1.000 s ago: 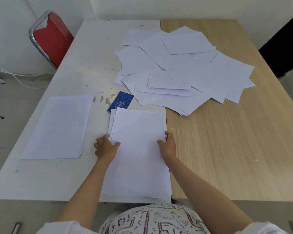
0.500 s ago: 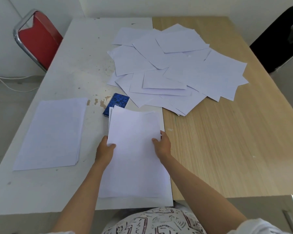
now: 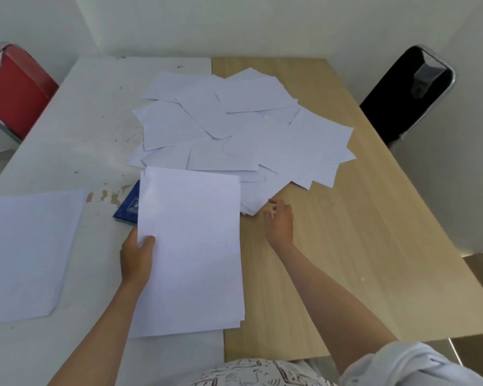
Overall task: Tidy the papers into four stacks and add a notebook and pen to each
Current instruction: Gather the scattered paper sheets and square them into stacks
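A squared stack (image 3: 28,254) lies flat well left of the left hand (image 3: 135,257). That hand pinches a sheaf (image 3: 190,246) by its left edge, thumb on top. A blue notebook (image 3: 129,207) peeks out just beyond the thumb. The right hand (image 3: 279,221) hovers with fingers loosely curled, holding nothing, tips near the loose pile (image 3: 240,132).

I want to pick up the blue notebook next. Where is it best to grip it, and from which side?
Probably grip the blue notebook by its exposed left edge, coming from the left: the held paper stack covers its right part, and only that blue corner shows.
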